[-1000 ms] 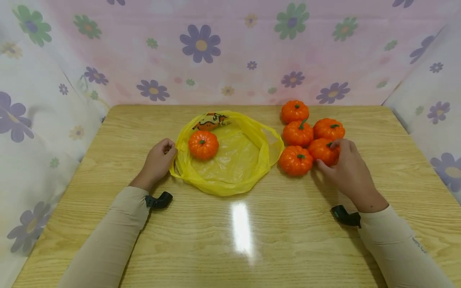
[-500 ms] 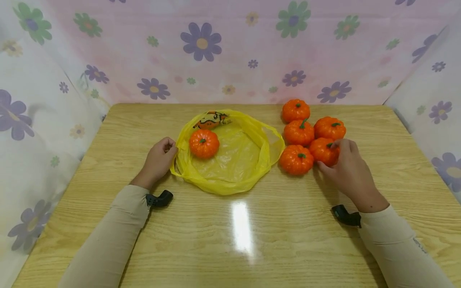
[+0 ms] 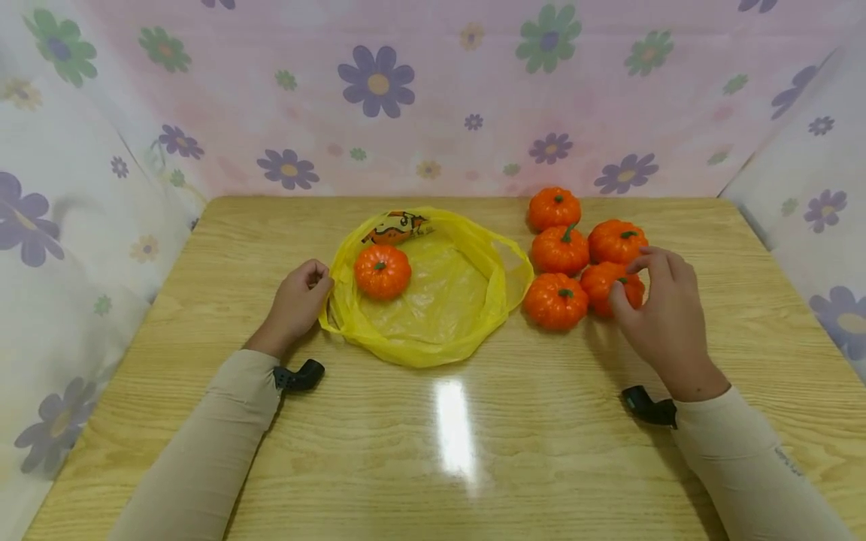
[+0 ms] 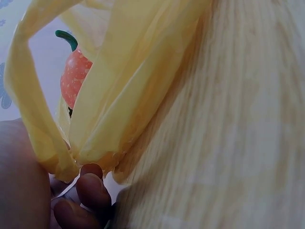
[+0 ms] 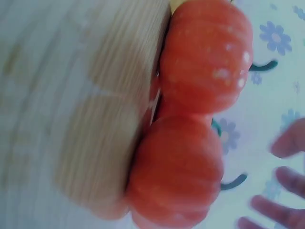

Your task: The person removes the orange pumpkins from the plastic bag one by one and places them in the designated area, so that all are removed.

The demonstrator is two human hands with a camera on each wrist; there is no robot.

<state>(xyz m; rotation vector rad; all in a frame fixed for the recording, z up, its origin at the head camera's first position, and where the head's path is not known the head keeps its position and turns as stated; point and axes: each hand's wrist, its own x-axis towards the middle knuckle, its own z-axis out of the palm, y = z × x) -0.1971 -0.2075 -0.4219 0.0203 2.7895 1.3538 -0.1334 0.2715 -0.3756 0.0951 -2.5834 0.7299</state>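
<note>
In the head view my left hand (image 3: pixel 295 303) pinches the left rim of a yellow plastic bag (image 3: pixel 433 353), which lies spread with its mouth facing up. The left wrist view has the fingers (image 4: pixel 93 191) curled at the gathered plastic. One orange toy pumpkin (image 3: pixel 382 272) with a green stem sits inside the bag, on its left side. My right hand (image 3: pixel 666 315) is over the nearest right pumpkin (image 3: pixel 602 285), thumb and fingers spread around its stem. In the right wrist view its fingers (image 5: pixel 290 140) stand apart from the pumpkins, holding nothing.
Several more pumpkins cluster right of the bag: a front-left one (image 3: pixel 556 302), a middle one (image 3: pixel 560 250), a rear one (image 3: pixel 555 209) and a right one (image 3: pixel 617 240). Flowered cloth (image 3: pixel 433 98) hangs behind the wooden table (image 3: pixel 379 451).
My right hand has let go of the nearest right pumpkin and lifted slightly up and right, its fingers spreading. That pumpkin has shifted a little. My left hand stays at the bag's rim.
</note>
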